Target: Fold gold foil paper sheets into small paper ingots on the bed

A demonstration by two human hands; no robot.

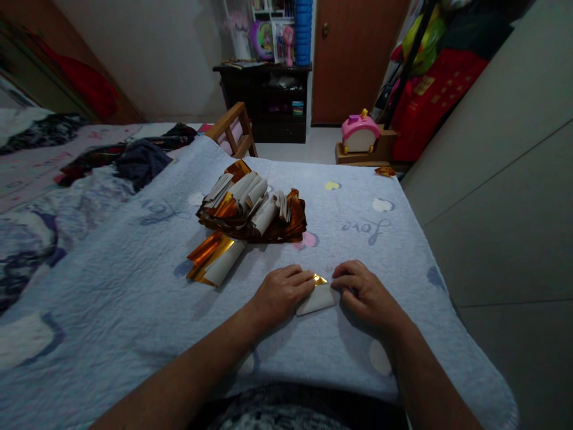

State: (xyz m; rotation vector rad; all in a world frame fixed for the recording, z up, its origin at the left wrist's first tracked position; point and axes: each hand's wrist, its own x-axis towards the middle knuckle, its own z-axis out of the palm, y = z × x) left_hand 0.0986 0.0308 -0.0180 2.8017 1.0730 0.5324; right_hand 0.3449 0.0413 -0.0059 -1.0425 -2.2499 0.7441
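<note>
A small folded piece of white-backed gold foil paper [317, 300] lies flat on the bed cover in front of me, with a shiny gold corner showing at its top. My left hand [283, 294] rests on its left side, fingers together and pressed onto the upper edge. At the right end, the curled fingers of my right hand [362, 294] pinch the paper's edge. Beyond my left hand is a heaped pile of gold foil sheets [286, 224], several of them curled with their white sides up. One loose curled foil sheet [226, 263] sticks out at the pile's near side.
A light blue quilted cover [349, 358] with printed words spreads beneath everything. Rumpled clothes [143, 161] lie to the left. A small foil piece [385, 171] is at the far right corner. Pale cabinet panels [501, 239] border the right side; a pink toy [360, 134] stands beyond the far edge.
</note>
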